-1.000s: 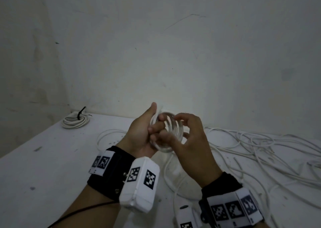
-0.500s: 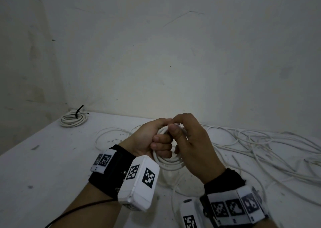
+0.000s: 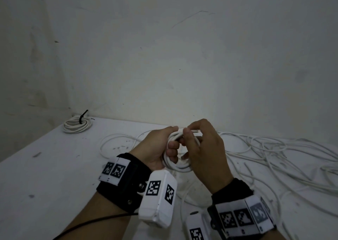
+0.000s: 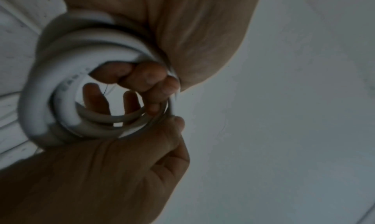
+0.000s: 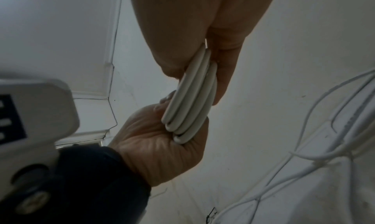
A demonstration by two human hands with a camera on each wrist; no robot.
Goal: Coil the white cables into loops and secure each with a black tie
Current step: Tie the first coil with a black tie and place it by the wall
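Note:
My left hand grips a small coil of white cable above the table, its fingers curled through the loops. My right hand meets it from the right and pinches the cable at the top of the coil between thumb and fingers. In the right wrist view the coil shows edge-on, several turns pressed together between both hands. A finished coil bound with a black tie lies at the table's far left corner.
Loose white cables sprawl over the right half of the white table, and one strand runs from the coil down toward me. The wall stands close behind. A small dark item lies on the table near the cables.
Both hands have come down and toward me with the coil. The spread loops are now bunched together, and my right hand has shifted to pinch the coil's top.

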